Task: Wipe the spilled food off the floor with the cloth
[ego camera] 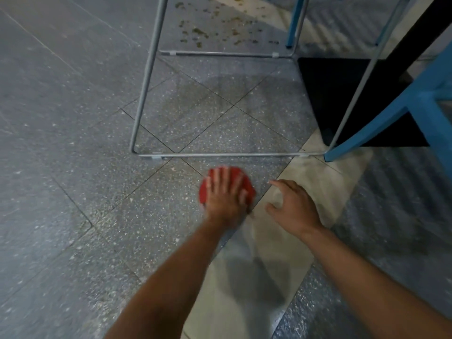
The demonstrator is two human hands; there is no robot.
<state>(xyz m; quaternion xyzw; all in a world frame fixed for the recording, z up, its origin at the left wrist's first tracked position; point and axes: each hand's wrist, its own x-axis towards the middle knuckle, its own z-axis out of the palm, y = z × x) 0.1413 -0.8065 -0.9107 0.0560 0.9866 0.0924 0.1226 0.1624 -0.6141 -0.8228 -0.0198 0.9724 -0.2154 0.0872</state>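
Speckled stone floor (pixel 73 143), metal frame (pixel 144 81).

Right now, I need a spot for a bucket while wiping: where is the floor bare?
Bare floor spreads left of the metal frame and left of the left hand on the cloth. The tiles between the frame's two floor rails are bare too. Crowded: right, around the black base and blue chair leg; spilled food beyond the far rail.

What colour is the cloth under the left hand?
Red. The cloth shows in the head view, under the left hand.
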